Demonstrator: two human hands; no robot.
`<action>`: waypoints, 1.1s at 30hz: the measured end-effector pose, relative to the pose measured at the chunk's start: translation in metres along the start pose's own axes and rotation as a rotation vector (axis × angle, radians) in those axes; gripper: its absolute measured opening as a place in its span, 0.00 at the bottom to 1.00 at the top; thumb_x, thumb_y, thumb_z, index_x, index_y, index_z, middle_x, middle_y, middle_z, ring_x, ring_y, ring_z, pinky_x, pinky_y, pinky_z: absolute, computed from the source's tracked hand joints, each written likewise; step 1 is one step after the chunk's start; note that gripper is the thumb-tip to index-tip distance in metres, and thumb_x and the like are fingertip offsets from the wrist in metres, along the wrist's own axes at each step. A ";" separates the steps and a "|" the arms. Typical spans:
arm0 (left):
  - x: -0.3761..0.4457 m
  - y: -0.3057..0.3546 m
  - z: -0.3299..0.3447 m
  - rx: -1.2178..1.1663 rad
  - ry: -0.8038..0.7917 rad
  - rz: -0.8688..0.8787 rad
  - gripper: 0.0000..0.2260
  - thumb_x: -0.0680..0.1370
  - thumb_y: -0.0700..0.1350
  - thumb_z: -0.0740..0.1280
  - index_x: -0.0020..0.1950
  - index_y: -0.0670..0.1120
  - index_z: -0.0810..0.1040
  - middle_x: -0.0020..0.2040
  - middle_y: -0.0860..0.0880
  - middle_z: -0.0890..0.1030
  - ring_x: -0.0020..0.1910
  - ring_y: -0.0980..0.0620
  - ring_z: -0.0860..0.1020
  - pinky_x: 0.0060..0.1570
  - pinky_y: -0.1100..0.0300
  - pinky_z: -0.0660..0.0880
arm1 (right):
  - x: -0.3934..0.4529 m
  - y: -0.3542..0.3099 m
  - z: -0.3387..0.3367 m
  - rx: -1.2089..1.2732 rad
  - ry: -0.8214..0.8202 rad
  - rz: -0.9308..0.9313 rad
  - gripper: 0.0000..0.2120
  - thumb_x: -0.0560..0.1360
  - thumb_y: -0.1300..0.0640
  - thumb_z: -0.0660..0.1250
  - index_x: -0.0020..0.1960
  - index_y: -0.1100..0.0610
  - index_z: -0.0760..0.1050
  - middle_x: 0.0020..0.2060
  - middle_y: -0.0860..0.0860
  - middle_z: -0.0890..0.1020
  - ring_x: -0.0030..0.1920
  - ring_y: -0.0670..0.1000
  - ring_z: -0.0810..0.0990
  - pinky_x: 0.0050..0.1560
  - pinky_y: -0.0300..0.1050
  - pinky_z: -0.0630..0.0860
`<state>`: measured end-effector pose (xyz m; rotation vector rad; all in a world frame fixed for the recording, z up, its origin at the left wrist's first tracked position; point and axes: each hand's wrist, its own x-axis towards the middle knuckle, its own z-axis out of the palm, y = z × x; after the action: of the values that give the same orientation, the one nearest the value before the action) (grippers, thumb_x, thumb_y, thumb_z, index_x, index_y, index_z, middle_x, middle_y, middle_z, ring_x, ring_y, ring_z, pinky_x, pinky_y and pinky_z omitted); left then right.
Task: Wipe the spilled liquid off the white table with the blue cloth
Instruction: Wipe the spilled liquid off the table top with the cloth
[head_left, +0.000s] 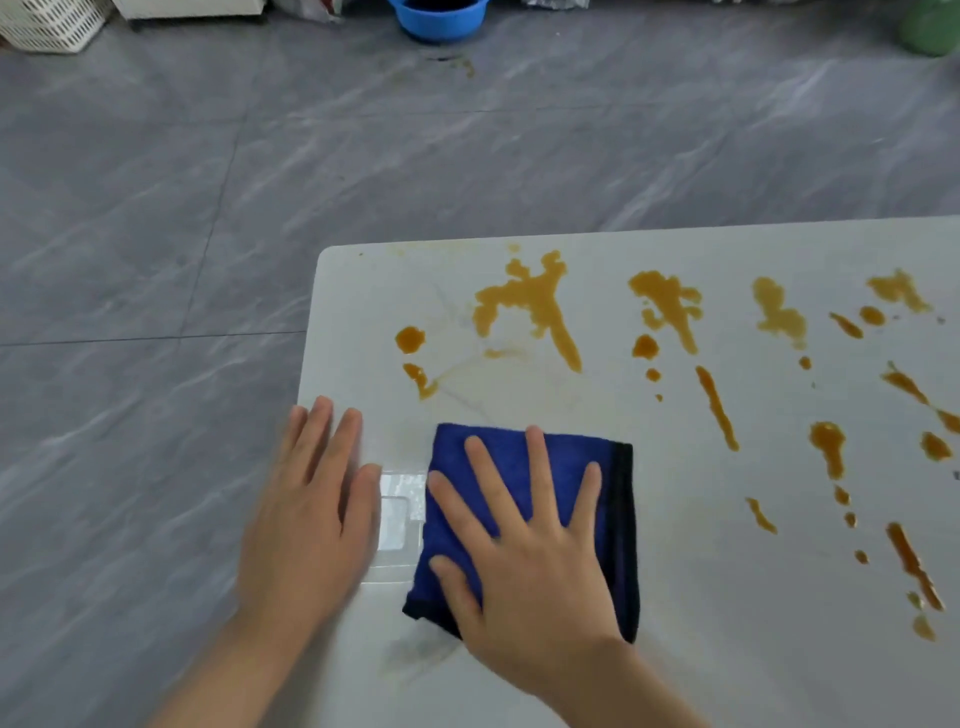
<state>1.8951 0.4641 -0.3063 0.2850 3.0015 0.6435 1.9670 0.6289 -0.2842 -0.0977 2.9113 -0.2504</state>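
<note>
Two bare hands lie flat on the white counter (675, 597), near its left edge. The right hand (524, 551) presses down on the blue cloth (613, 519) with its fingers straight and spread wide, so its grip is released, nothing curled around the fabric. That cloth is folded into a rough square with a dark hem along its right side, and it sits at the near left part of the counter, close to the person. The left hand (311, 519) rests just beside the cloth, palm down at the counter's left edge, fingers straight and close together, its grip released too and holding nothing. Between the two hands a clear plastic patch (397, 519) lies stuck flat on the surface, partly under the cloth's left edge.

Brown spilled liquid (535, 301) spreads in blotches and streaks across the far and right parts of the counter, well apart from the cloth, with the biggest splash toward the far left and thinner runs trailing down the right side toward the near edge. Faint smears mark the surface between the cloth and the nearest drops.

Beyond the counter is a grey marbled tile floor (156, 208). At its far side stand a blue basin (441, 23) and a white slatted basket (52, 23), and a small brown stain (462, 65) lies on the floor just in front of the basin.
</note>
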 end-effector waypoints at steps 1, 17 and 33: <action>0.000 0.000 -0.001 -0.001 -0.001 0.006 0.24 0.80 0.57 0.49 0.73 0.49 0.62 0.75 0.55 0.54 0.75 0.58 0.47 0.67 0.55 0.57 | 0.015 -0.003 -0.001 -0.022 0.020 -0.019 0.27 0.74 0.39 0.48 0.72 0.44 0.61 0.73 0.50 0.62 0.72 0.67 0.55 0.62 0.79 0.51; 0.002 0.001 -0.004 -0.014 -0.008 0.024 0.27 0.76 0.58 0.43 0.74 0.52 0.57 0.72 0.60 0.47 0.74 0.61 0.42 0.66 0.64 0.52 | 0.052 -0.023 -0.004 -0.073 0.037 -0.004 0.28 0.76 0.41 0.41 0.74 0.46 0.56 0.75 0.51 0.56 0.73 0.67 0.48 0.62 0.78 0.43; 0.003 0.005 -0.002 -0.013 0.055 0.002 0.27 0.75 0.56 0.45 0.72 0.51 0.63 0.73 0.57 0.55 0.75 0.56 0.50 0.62 0.58 0.61 | 0.123 0.000 -0.006 -0.032 0.150 0.154 0.30 0.73 0.38 0.32 0.74 0.42 0.39 0.76 0.47 0.41 0.72 0.64 0.32 0.59 0.77 0.31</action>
<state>1.8928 0.4686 -0.3027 0.2743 3.0479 0.6823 1.8461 0.6194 -0.3044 0.1455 3.0519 -0.1933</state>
